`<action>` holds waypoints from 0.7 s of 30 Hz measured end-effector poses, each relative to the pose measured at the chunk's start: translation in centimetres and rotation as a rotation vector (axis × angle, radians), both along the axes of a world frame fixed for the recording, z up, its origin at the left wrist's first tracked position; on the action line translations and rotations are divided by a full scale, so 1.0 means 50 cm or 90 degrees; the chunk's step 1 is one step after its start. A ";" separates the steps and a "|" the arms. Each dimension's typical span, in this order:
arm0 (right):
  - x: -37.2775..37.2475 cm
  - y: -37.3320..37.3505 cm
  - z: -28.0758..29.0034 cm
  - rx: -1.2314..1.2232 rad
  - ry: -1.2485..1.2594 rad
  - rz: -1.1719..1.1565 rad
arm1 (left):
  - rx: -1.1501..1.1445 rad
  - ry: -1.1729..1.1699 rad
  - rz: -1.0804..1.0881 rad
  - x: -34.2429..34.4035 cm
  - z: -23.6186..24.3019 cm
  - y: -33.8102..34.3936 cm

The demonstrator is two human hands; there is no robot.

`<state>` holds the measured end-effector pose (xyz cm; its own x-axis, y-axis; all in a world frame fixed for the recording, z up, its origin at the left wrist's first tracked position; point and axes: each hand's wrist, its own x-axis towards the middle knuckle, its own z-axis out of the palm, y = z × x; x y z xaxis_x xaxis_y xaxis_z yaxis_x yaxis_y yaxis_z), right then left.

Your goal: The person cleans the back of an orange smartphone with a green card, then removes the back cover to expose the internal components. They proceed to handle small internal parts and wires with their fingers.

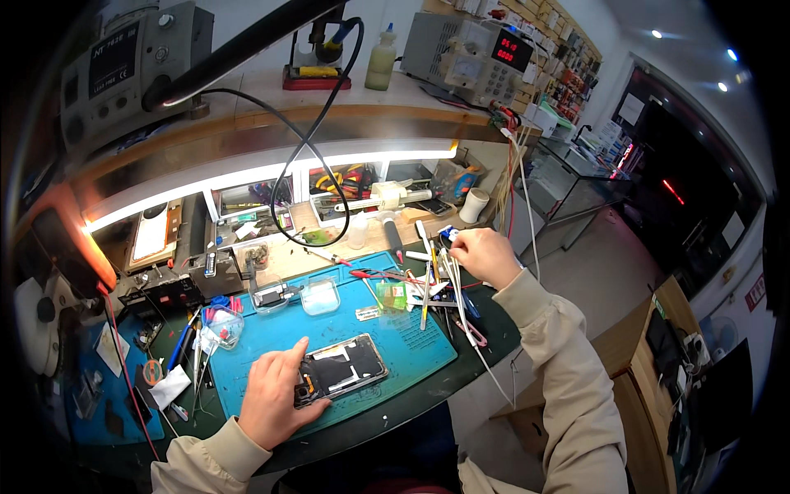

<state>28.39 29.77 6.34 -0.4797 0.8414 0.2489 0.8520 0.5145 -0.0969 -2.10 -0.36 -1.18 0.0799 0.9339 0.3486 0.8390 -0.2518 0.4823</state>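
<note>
"Where's the phone (341, 368)?"
"Flat on the blue mat (421, 352); the left hand (276, 390) grips its left end."
"And the right hand (487, 255)?"
"Fingers curled, over the pile of slim tools (457, 290); I can't tell whether they hold one."

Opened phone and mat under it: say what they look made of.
Opened phone: likely a metal frame, from its pale rim; matte black inside may be plastic. Blue repair mat: probably silicone or rubber, from its satin sheen and moulded holes.
</note>
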 end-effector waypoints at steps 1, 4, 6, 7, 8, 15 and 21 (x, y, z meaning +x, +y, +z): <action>-0.004 0.011 -0.017 -0.009 0.040 0.047 | 0.000 -0.004 -0.004 -0.001 0.001 0.001; -0.063 0.010 -0.042 -0.113 0.069 0.095 | 0.009 -0.009 0.005 -0.011 0.006 -0.017; -0.114 0.004 -0.052 -0.101 -0.083 0.062 | 0.050 -0.033 0.029 -0.021 0.019 -0.021; -0.123 0.019 -0.074 -0.096 -0.157 0.035 | 0.060 -0.045 0.038 -0.028 0.021 -0.022; -0.120 0.036 -0.092 -0.102 -0.172 0.020 | 0.060 -0.094 0.042 -0.034 0.016 -0.019; -0.157 0.050 -0.063 -0.178 -0.192 -0.027 | 0.033 -0.176 0.101 -0.108 0.001 0.001; -0.129 0.051 -0.046 0.036 0.248 0.030 | -0.058 -0.272 0.037 -0.096 -0.018 0.040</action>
